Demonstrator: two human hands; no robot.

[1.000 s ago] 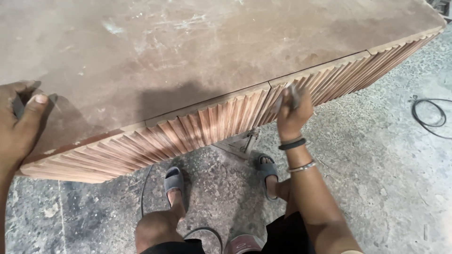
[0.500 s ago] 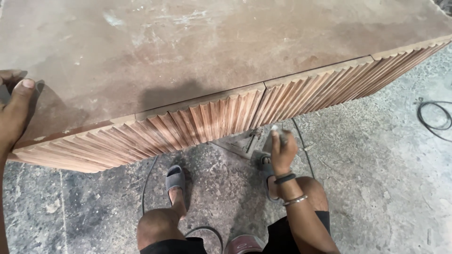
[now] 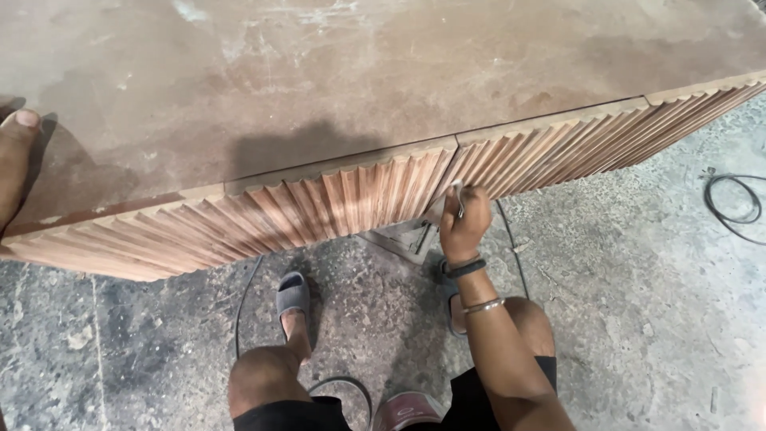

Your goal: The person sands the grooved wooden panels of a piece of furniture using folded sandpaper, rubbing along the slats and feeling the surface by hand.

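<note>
A small folded piece of sandpaper [image 3: 457,199] is pinched in the right hand [image 3: 465,223] and pressed against the ribbed wooden front [image 3: 319,209] of a long cabinet, near the seam between two fluted panels. The left hand [image 3: 16,156] rests open and flat on the cabinet's dusty brown top [image 3: 359,72], well apart at its far left end. Below lie a rough concrete floor [image 3: 638,303], grey sandals [image 3: 293,295] and a black cable [image 3: 730,199].
</note>
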